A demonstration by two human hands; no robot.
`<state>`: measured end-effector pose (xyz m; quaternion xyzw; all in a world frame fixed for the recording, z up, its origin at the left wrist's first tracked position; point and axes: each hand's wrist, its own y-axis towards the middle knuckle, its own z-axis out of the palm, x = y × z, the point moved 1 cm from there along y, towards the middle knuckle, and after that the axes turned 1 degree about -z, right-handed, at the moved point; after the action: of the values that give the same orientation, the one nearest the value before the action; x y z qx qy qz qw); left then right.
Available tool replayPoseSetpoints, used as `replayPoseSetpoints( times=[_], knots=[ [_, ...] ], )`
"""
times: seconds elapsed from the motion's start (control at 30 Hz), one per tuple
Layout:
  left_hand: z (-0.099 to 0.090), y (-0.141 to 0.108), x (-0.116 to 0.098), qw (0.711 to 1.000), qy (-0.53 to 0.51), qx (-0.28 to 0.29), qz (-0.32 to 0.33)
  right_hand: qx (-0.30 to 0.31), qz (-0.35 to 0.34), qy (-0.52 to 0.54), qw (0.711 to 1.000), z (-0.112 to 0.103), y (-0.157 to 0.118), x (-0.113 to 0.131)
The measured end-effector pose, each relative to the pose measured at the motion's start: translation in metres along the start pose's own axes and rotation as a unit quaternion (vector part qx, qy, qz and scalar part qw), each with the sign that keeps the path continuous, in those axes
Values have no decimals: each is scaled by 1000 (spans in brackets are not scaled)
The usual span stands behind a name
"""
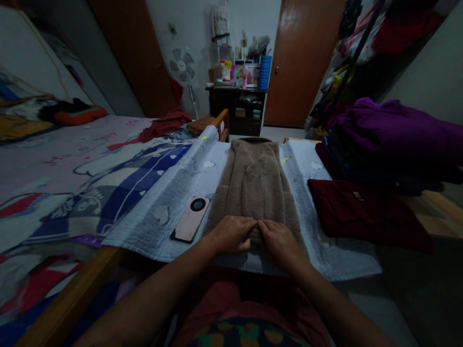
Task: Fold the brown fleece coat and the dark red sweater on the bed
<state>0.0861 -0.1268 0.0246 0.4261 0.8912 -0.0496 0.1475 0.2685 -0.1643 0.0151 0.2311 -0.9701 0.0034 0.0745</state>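
Observation:
A fuzzy brown fleece jacket lies lengthwise in front of me, its sides folded inward into a long strip. At its near end, my left hand is closed on the fabric, fingertips pinching the edge. My right hand grips the same edge from the other side. The fingertips of both hands almost meet at the middle, and the cloth beneath them is partly hidden. Left of the jacket, a pink phone with a round black camera ring lies on the pale quilted cloth.
A folded dark red garment lies to the right, beside a stack topped by purple cloth. On the left is a bed with a patterned blanket. A fan and a dark cabinet stand at the back.

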Motion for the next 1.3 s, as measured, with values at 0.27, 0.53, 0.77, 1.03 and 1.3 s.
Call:
replayPoseSetpoints(
  times=[0.27,0.53,0.77,1.03,1.3],
  knots=[
    [4,-14,2,998,20,-36,-52,86,-28,-13,996,-31,24,-19],
    [-6,-6,5,997,-6,-1,-73,88,-15,-24,996,-28,26,-4],
    [-17,1,3,992,0,29,-122,8,17,-59,998,-5,21,23],
    [-28,6,17,980,-146,37,-127,57,-24,-20,998,-21,38,8],
    [-84,39,89,921,-377,79,-61,102,-50,5,994,-55,53,-6]
  ],
)
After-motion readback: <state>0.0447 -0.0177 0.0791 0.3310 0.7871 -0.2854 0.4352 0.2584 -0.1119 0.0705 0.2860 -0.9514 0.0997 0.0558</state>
